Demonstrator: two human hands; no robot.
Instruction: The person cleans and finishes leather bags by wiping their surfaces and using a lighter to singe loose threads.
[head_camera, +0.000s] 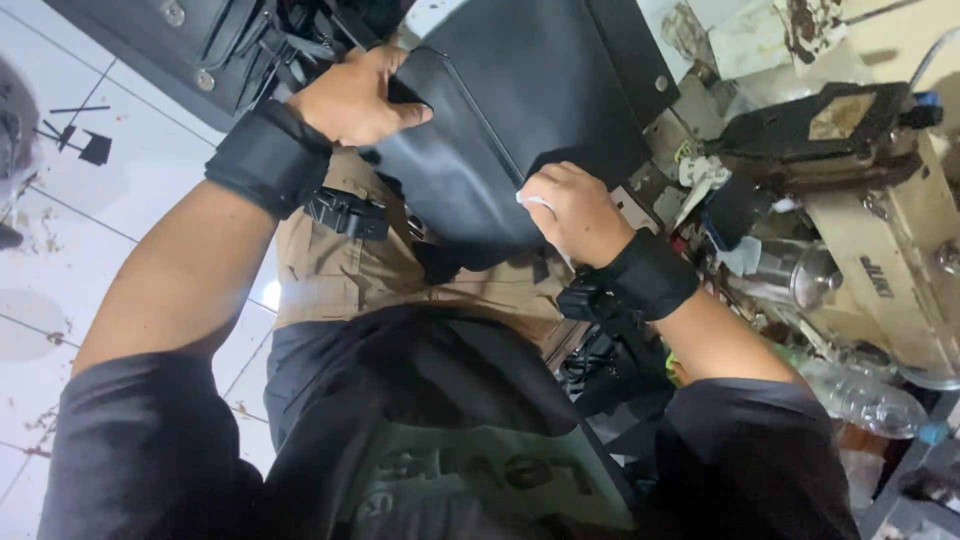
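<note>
So we're looking straight down at our own lap here, sitting at a sewing station. Our left hand (355, 98) is clamped on the upper left edge of a black leather bag panel (490, 130), fingers curled over the rim and thumb pressed on the face of it, so it's got a firm hold there. The panel sits over our knees, tilted, with a stitched seam running down its face and its lower rounded corner hanging just above our tan trousers (340, 270).

Our right hand (575, 212) is closed into a loose fist against the right side of the panel, pinching a small white cloth (532, 199) against the leather. Only a bit of that cloth pokes out between the fingers, so we can't tell how big it is.

Both wrists have black straps on them: left wrist strap (268, 157) and right wrist strap (650, 273), each with some small black gadget clipped on.

Off to the right there's a beige industrial sewing machine (880, 250) with a black piece lying on top of it, a shiny metal cup (795, 272) just beside it, and a clear plastic bottle (860, 395) lying lower down. White tiled floor (90, 200) on the left, pretty scuffed up.
</note>
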